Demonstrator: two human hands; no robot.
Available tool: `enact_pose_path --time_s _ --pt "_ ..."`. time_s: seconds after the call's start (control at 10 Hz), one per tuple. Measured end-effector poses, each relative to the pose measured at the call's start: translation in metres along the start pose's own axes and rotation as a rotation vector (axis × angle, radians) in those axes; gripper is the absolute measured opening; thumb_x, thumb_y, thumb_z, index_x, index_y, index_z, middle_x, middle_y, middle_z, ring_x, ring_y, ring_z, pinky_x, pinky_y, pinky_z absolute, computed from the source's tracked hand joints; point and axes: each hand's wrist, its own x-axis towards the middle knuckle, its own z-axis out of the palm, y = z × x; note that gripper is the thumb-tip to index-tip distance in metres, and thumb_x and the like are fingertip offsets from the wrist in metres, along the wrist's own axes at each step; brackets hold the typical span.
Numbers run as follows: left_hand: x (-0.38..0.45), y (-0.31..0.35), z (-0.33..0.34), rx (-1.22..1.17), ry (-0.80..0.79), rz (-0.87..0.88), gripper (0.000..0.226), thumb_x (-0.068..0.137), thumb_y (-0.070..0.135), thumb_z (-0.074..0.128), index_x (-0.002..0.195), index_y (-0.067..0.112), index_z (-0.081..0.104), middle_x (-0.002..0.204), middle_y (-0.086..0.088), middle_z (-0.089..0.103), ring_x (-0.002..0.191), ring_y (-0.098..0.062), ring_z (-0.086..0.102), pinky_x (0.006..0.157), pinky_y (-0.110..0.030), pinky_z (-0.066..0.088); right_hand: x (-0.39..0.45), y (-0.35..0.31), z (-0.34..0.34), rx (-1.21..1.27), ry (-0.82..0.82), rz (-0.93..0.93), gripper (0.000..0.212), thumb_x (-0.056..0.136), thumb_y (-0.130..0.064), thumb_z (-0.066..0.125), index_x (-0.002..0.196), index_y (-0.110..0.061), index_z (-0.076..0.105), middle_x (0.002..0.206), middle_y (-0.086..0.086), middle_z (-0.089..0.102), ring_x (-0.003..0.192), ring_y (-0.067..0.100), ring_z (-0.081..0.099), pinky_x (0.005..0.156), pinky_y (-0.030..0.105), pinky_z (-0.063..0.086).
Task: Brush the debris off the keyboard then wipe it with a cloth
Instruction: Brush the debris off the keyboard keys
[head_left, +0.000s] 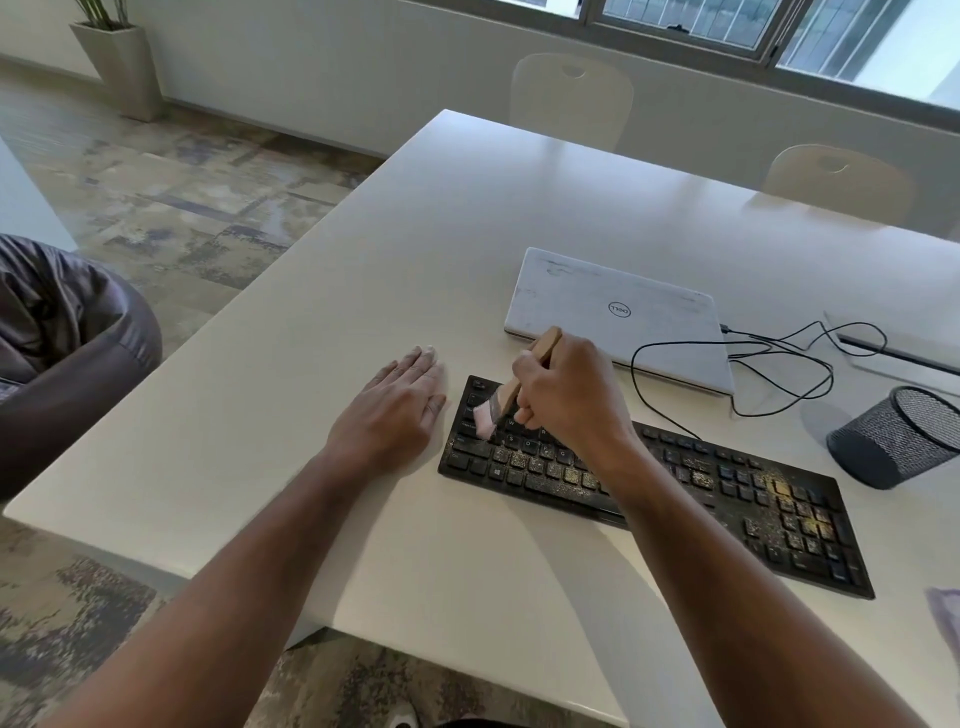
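Gripping brush (519, 382) w/ right hand (569, 392), bristles on keyboard (727, 499).

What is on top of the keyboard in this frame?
Yellowish debris speckles the keyboard. The brush, held by the right hand, has its bristles on the left-end keys. The right forearm covers the middle keys, so debris there cannot be seen.

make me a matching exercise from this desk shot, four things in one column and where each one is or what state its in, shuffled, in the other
Things:
1. brush
2. laptop
3. mesh pen holder
4. left hand

States:
A. lying tipped on its side
B. flat on the table beside the keyboard
C. closed, cable plugged in
D. gripped, bristles on the keys

Pairs: 1-D, 2-C, 3-A, 4-B
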Motion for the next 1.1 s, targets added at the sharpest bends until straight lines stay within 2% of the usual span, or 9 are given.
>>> enact_pose_path --time_s 0.3,0.4,0.5,0.6,0.7,0.8,0.9,1.0,1.1 --pt "0.0 0.001 0.0 0.001 0.008 0.0 0.056 0.108 0.035 0.03 0.161 0.016 0.025 0.169 0.001 0.018 0.155 -0.006 0.006 0.127 -0.03 0.007 0.001 0.001 -0.007 -0.008 -0.058 -0.05 0.021 0.104 -0.015 0.06 0.091 -0.002 0.068 0.067 0.009 0.074 0.056 0.02 0.074 0.066 0.051 0.064" --pt "0.0 0.001 0.0 0.003 0.015 0.002 0.056 0.108 0.036 0.031 0.16 0.016 0.027 0.168 0.001 0.019 0.155 -0.007 0.007 0.127 -0.029 0.006 0.001 0.001 -0.004 -0.018 -0.192 -0.179 0.018 0.106 -0.023 0.061 0.092 -0.014 0.068 0.077 0.003 0.074 0.067 0.024 0.072 0.074 0.051 0.062" --pt "0.0 0.001 -0.001 -0.003 0.02 0.002 0.056 0.108 0.036 0.032 0.16 0.016 0.028 0.168 0.001 0.02 0.155 -0.007 0.008 0.126 -0.029 0.006 0.006 0.002 -0.009 -0.21 -0.303 -0.256 0.021 0.104 -0.027 0.061 0.085 -0.018 0.065 0.08 -0.001 0.073 0.074 0.025 0.069 0.074 0.048 0.058" --pt "0.0 0.001 -0.001 -0.007 0.014 -0.001 0.056 0.108 0.035 0.032 0.16 0.015 0.028 0.168 0.0 0.019 0.156 -0.008 0.007 0.127 -0.029 0.006 0.012 0.001 -0.024 -0.357 -0.351 -0.307 0.025 0.104 -0.027 0.059 0.081 -0.017 0.06 0.083 0.0 0.072 0.072 0.024 0.064 0.071 0.043 0.053" --pt "0.0 0.002 -0.001 -0.012 0.014 -0.001 0.056 0.108 0.035 0.032 0.16 0.015 0.027 0.168 0.001 0.019 0.155 -0.007 0.007 0.127 -0.029 0.006 0.013 0.007 -0.027 -0.264 -0.343 -0.305 0.028 0.104 -0.022 0.06 0.076 -0.021 0.057 0.09 -0.002 0.073 0.069 0.023 0.062 0.065 0.041 0.051" --pt "0.0 0.002 -0.001 -0.011 0.01 -0.003 0.056 0.108 0.036 0.032 0.16 0.016 0.026 0.169 0.002 0.018 0.155 -0.006 0.006 0.126 -0.029 0.006 0.006 0.013 -0.021 -0.257 -0.365 -0.276 0.023 0.106 -0.026 0.058 0.084 -0.026 0.064 0.08 -0.002 0.072 0.054 0.01 0.052 0.057 0.031 0.045" --pt "0.0 0.001 -0.001 -0.011 0.01 -0.004 0.056 0.108 0.036 0.032 0.16 0.016 0.026 0.169 0.002 0.018 0.155 -0.006 0.006 0.127 -0.029 0.006 0.003 0.017 -0.022 -0.235 -0.337 -0.214 0.025 0.107 -0.023 0.057 0.09 -0.011 0.07 0.067 0.002 0.069 0.052 0.017 0.058 0.056 0.041 0.053" --pt "0.0 0.001 0.0 -0.01 0.007 -0.003 0.057 0.108 0.036 0.032 0.16 0.016 0.026 0.169 0.002 0.018 0.155 -0.006 0.006 0.127 -0.028 0.006 0.003 0.02 -0.022 -0.094 -0.209 -0.13 0.025 0.107 -0.021 0.057 0.09 -0.007 0.071 0.07 0.01 0.073 0.063 0.034 0.072 0.065 0.054 0.061" --pt "0.0 0.001 0.0 -0.008 0.009 -0.008 0.057 0.108 0.037 0.032 0.16 0.016 0.026 0.169 0.003 0.018 0.155 -0.005 0.006 0.126 -0.028 0.005 -0.001 0.024 -0.013 0.035 -0.052 -0.057 0.024 0.108 -0.025 0.058 0.088 -0.017 0.07 0.067 0.006 0.074 0.06 0.023 0.074 0.067 0.056 0.063"
